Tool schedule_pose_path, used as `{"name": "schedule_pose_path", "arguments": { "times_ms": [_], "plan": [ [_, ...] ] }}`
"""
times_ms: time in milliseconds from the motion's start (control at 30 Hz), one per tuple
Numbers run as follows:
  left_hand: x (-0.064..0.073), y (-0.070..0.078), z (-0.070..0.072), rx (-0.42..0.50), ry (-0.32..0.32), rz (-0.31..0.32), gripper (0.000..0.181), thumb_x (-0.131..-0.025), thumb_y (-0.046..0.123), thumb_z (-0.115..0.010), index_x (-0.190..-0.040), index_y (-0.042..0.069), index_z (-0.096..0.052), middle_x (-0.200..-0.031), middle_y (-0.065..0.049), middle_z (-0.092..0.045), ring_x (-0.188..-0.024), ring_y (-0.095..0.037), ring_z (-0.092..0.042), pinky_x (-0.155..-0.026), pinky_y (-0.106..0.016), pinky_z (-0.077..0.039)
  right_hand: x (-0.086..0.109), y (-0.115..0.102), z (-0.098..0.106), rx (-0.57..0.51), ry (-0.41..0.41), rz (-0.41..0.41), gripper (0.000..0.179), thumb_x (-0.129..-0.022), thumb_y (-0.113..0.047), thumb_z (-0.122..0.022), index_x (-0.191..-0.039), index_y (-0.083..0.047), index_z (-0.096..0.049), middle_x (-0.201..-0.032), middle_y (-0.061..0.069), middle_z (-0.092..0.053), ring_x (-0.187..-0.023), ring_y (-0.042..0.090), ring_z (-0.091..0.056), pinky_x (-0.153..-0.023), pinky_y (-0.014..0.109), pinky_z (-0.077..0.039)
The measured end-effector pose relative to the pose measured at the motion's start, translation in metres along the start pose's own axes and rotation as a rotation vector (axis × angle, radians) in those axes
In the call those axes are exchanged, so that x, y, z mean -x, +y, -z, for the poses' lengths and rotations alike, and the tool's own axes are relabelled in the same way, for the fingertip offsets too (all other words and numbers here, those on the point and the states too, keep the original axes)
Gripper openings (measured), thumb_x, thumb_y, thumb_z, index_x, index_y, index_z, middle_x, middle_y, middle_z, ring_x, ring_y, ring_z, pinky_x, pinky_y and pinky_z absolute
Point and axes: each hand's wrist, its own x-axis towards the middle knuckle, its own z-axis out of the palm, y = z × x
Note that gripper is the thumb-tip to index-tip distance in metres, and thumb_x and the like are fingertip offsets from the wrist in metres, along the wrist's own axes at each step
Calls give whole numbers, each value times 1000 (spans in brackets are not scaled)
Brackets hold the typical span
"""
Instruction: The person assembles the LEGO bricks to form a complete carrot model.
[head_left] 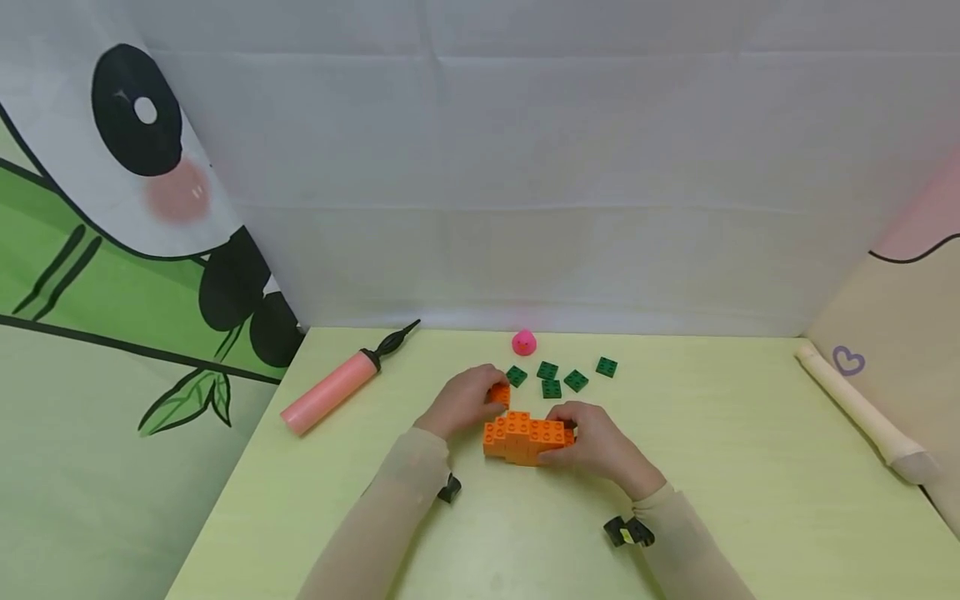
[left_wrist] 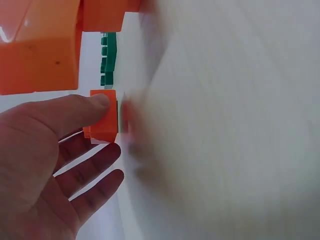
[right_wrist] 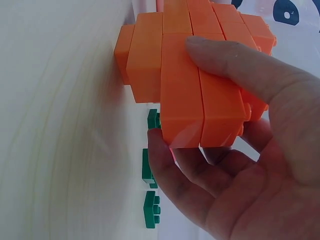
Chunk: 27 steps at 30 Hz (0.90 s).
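My right hand [head_left: 596, 442] grips the right end of a built block of orange bricks [head_left: 517, 437], thumb along the near side and fingers behind it. In the right wrist view the orange block [right_wrist: 182, 90] shows stacked, stepped layers with studs facing the palm side. My left hand [head_left: 468, 400] pinches a single orange brick [head_left: 501, 395] just behind the block's left part. The left wrist view shows that brick [left_wrist: 104, 115] between thumb and index finger, close over the table, while the other fingers [left_wrist: 92, 172] stay extended and spread.
Several flat green bricks [head_left: 551, 388] lie behind the orange block, with a small pink toy [head_left: 524, 342] beyond them near the back wall. A pink hand pump [head_left: 333, 392] with a black nozzle lies at left. A rolled cream tube [head_left: 855, 404] lies along the right edge.
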Motion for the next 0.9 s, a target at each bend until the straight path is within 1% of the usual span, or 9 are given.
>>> {"name": "schedule_pose_path", "arguments": {
  "times_ms": [67,233,333,433,467,600,700,800,900],
  "plan": [
    [3,2,3,33,20,-2,32,-94,22,-79,-125,14,-71,-114,3,-65,-99,-16,-59,-97,-34,-52,0,0,-1,5,1,3,31,-80,-23,-93,-100,-17,-71,-95,-5,-63,-91,20,-57,-85,41,-51],
    [12,10,14,119,89,-41,32,-95,24,-79,-124,15,-70,-115,4,-65,-100,-16,-60,-94,-34,-53,-1,1,-1,12,5,5,32,-80,-25,-93,-100,-16,-71,-97,-5,-63,-92,20,-57,-86,41,-51],
    [19,20,23,160,119,-75,32,-96,25,-78,-126,16,-70,-114,7,-64,-102,-16,-60,-93,-34,-53,-1,1,-1,10,6,5,32,-80,-25,-94,-101,-16,-71,-98,-4,-63,-93,20,-57,-86,41,-51],
    [25,34,31,191,139,-112,32,-96,25,-78,-126,17,-69,-113,8,-63,-104,-20,-61,-92,-33,-53,0,1,-1,10,7,10,32,-80,-25,-94,-101,-16,-71,-97,-5,-64,-92,20,-57,-85,40,-51],
    [27,39,34,196,145,-134,32,-96,24,-77,-126,16,-69,-112,8,-62,-104,-22,-62,-92,-34,-53,0,1,-1,11,9,12,32,-79,-24,-94,-100,-16,-72,-96,-5,-63,-91,20,-57,-84,40,-51],
    [36,60,41,196,161,-209,32,-95,22,-78,-126,15,-69,-110,8,-62,-105,-22,-63,-93,-33,-54,1,1,0,7,13,27,31,-79,-23,-94,-99,-17,-71,-94,-5,-63,-89,20,-57,-81,38,-51],
    [42,73,43,182,170,-269,31,-95,20,-78,-124,14,-69,-111,7,-63,-104,-16,-61,-94,-32,-54,1,2,0,5,17,37,31,-79,-23,-94,-100,-16,-72,-94,-5,-64,-89,20,-58,-80,38,-53],
    [45,81,43,162,164,-323,29,-94,18,-78,-122,14,-70,-112,6,-64,-103,-13,-60,-94,-30,-53,1,3,-1,6,21,47,33,-80,-23,-93,-105,-15,-73,-97,-5,-65,-91,19,-59,-82,38,-54],
    [48,86,40,138,140,-347,28,-94,18,-77,-122,14,-71,-114,5,-66,-104,-11,-60,-95,-28,-52,0,4,-1,11,22,62,35,-80,-23,-93,-108,-15,-75,-99,-6,-67,-93,19,-60,-85,40,-54]
  ]
}}
